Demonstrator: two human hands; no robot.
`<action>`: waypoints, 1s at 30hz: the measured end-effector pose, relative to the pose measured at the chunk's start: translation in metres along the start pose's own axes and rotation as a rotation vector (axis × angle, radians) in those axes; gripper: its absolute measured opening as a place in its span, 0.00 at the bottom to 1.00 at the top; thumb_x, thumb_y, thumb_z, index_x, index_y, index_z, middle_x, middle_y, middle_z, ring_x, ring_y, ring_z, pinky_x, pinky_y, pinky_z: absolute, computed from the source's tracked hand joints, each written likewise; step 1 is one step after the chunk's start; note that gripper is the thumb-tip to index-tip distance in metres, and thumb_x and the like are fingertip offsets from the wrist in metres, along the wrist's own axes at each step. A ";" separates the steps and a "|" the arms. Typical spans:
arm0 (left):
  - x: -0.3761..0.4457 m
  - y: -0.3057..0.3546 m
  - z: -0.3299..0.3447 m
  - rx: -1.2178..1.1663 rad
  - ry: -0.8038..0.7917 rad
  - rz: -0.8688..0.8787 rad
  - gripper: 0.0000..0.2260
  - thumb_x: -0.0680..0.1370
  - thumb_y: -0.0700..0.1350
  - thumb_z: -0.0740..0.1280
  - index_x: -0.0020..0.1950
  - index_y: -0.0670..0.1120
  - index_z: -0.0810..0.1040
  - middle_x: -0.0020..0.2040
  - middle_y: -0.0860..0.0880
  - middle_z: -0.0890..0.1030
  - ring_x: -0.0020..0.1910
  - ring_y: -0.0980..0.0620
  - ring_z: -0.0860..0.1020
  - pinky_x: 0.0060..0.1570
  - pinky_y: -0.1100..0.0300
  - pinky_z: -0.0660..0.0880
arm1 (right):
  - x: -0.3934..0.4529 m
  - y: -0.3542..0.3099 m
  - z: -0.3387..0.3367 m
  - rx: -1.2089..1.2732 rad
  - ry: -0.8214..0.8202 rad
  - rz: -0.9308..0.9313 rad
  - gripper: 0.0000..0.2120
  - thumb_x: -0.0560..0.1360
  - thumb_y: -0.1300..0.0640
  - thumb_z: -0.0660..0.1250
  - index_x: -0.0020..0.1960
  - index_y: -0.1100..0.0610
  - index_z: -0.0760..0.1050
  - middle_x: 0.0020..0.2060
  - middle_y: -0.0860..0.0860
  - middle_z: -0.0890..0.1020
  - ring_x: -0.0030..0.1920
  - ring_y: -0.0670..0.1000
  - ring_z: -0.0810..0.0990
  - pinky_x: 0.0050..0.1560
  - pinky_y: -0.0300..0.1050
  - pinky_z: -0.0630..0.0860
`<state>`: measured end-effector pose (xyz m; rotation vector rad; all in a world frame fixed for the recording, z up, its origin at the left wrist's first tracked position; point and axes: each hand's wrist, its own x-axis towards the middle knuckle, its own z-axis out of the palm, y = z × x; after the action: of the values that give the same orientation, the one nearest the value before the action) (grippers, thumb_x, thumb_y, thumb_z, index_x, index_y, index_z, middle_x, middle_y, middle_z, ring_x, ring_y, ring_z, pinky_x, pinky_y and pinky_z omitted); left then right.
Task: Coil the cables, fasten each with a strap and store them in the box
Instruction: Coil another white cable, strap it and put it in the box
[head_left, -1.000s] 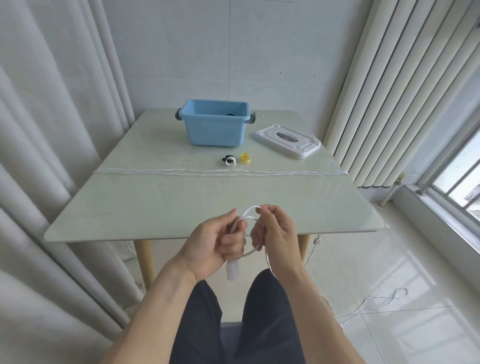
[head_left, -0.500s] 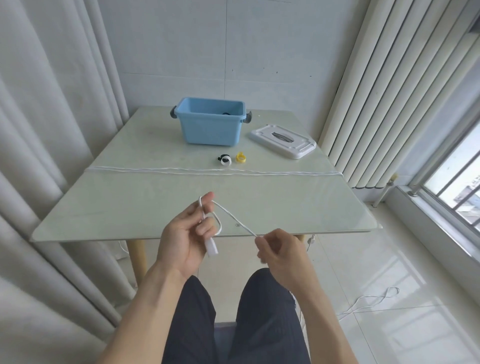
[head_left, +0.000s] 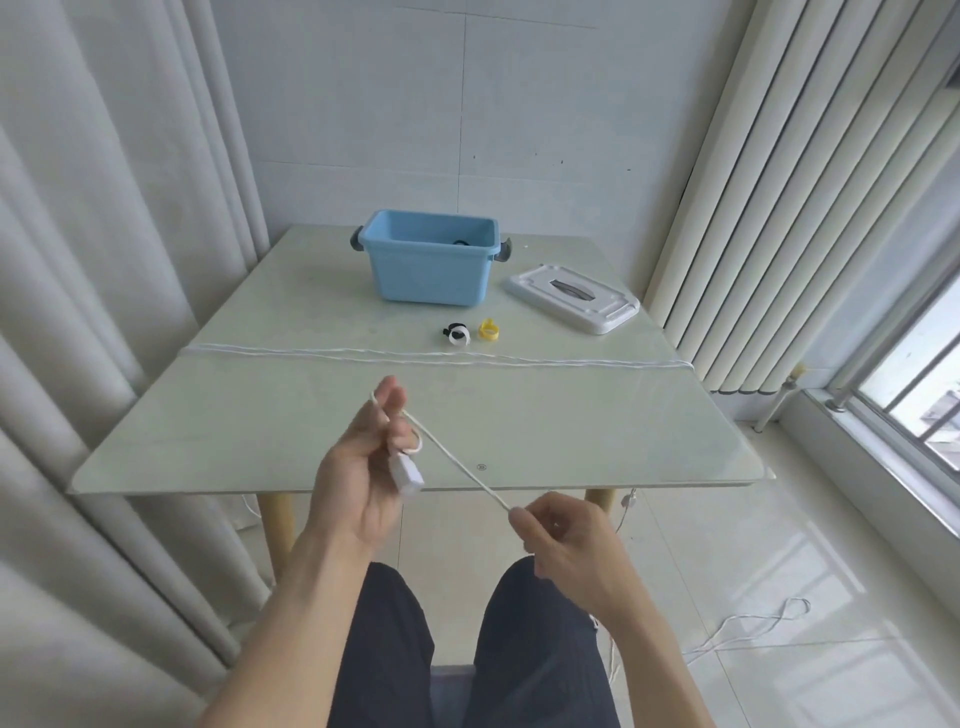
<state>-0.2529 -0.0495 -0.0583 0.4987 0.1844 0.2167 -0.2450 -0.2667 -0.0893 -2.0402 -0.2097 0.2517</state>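
Note:
My left hand (head_left: 363, 467) holds a small loop of a thin white cable (head_left: 457, 465) over its fingers, and the cable's white plug (head_left: 408, 478) hangs beside the palm. The cable runs taut down to my right hand (head_left: 563, 540), which pinches it, then drops to the floor. Another white cable (head_left: 436, 356) lies stretched straight across the table. A black-and-white strap (head_left: 456, 333) and a yellow strap (head_left: 489, 329) lie beyond it. The open blue box (head_left: 431, 257) stands at the far side, something dark inside.
The box's white lid (head_left: 574, 296) lies to the right of the box. The pale green table (head_left: 260, 415) sits between curtains on the left and a radiator on the right. Slack cable (head_left: 748, 629) trails over the tiled floor at right. My knees are below the table edge.
My hands were together at the loop; they have drawn apart. The left hand rose over the table edge with the loop, the right slid down and right along the cable, pulling it taut.

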 end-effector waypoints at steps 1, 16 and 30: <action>0.005 0.005 -0.002 -0.012 0.032 0.059 0.15 0.82 0.35 0.56 0.67 0.41 0.72 0.51 0.48 0.79 0.30 0.57 0.77 0.34 0.69 0.76 | -0.001 0.005 -0.002 -0.076 -0.045 0.018 0.11 0.75 0.48 0.70 0.38 0.54 0.78 0.28 0.47 0.78 0.28 0.46 0.74 0.32 0.37 0.71; 0.001 -0.015 -0.017 1.100 -0.132 0.124 0.18 0.72 0.20 0.58 0.52 0.36 0.80 0.48 0.37 0.83 0.40 0.46 0.83 0.48 0.51 0.80 | -0.016 -0.011 -0.012 0.001 -0.421 -0.094 0.07 0.64 0.53 0.70 0.28 0.53 0.78 0.26 0.49 0.76 0.31 0.48 0.70 0.34 0.43 0.64; -0.026 -0.027 -0.022 0.809 -0.544 -0.556 0.15 0.79 0.49 0.59 0.34 0.47 0.63 0.26 0.52 0.54 0.25 0.55 0.52 0.26 0.60 0.51 | -0.002 0.005 0.015 0.464 0.074 -0.122 0.18 0.82 0.49 0.60 0.50 0.63 0.80 0.46 0.55 0.85 0.51 0.55 0.84 0.49 0.49 0.82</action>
<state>-0.2785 -0.0697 -0.0871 1.2583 -0.1400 -0.5652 -0.2507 -0.2567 -0.1005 -1.5673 -0.2070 0.1334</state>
